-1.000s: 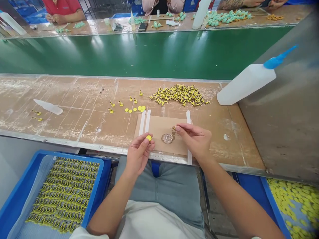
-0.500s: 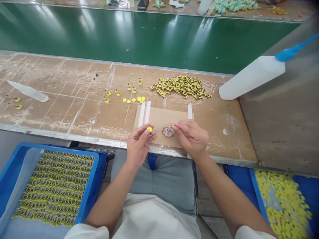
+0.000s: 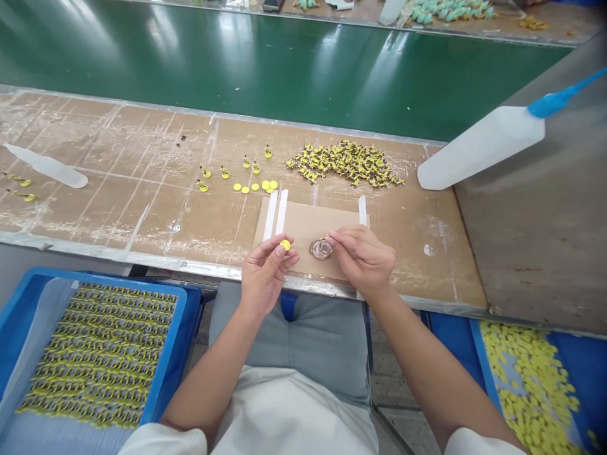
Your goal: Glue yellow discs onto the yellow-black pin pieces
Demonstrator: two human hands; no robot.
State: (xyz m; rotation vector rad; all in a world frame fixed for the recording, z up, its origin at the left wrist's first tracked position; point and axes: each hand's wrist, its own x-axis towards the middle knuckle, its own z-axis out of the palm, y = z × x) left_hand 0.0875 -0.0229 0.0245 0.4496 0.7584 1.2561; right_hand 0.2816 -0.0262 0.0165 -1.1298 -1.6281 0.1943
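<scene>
Between the thumb and fingers of my left hand (image 3: 265, 273) is a small round yellow disc (image 3: 285, 244), its flat face turned up. My right hand (image 3: 364, 258) is closed in a pinch at the rim of a small clear glass dish (image 3: 321, 249); a tiny figure seems to be in the fingertips, mostly hidden by them. The dish stands on a cardboard sheet (image 3: 313, 218) with white tape strips. Beyond it lie several loose yellow discs (image 3: 255, 187) and a heap of small yellow-and-black figures (image 3: 348, 164). To their left, several figures (image 3: 224, 172) stand on yellow discs.
A white bottle with a blue nozzle (image 3: 484, 148) leans against the metal panel (image 3: 535, 234) on the right. Below the table edge are a blue tray (image 3: 177, 322) with rows of figures, left, and a heap of yellow discs (image 3: 526, 379), right. A green belt (image 3: 284, 76) runs behind.
Both hands keep almost the same place and grip. The view has shifted slightly, so the trays and the things at far left appear a little moved.
</scene>
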